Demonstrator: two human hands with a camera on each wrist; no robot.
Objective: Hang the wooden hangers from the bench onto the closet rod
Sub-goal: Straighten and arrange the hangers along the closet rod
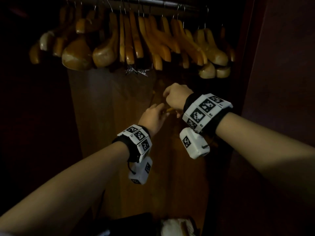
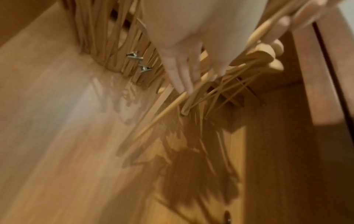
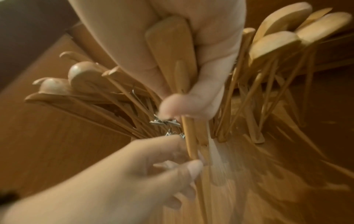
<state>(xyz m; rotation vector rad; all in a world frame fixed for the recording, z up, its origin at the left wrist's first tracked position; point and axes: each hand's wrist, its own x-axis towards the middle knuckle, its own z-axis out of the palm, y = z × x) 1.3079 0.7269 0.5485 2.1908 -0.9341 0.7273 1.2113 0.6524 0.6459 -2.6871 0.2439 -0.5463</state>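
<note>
A metal closet rod (image 1: 153,4) runs across the top with several wooden hangers (image 1: 133,40) on it. Below them, both hands hold one wooden hanger (image 1: 169,109), mostly hidden in the head view. My right hand (image 1: 172,103) grips its flat wooden end (image 3: 172,53), with the thumb (image 3: 184,106) curled over the thin bar (image 3: 188,136). My left hand (image 1: 160,109) reaches in from below and pinches the bar's lower part (image 3: 193,157) between thumb and forefinger. In the left wrist view its fingers (image 2: 182,75) lie along the bar (image 2: 168,109).
Metal clips (image 1: 136,71) dangle under the hung hangers. The closet's wooden back panel (image 1: 119,108) is close behind the hands, and a dark side wall (image 1: 281,65) stands at the right. A white object (image 1: 177,225) and a dark one (image 1: 133,222) lie at the bottom edge.
</note>
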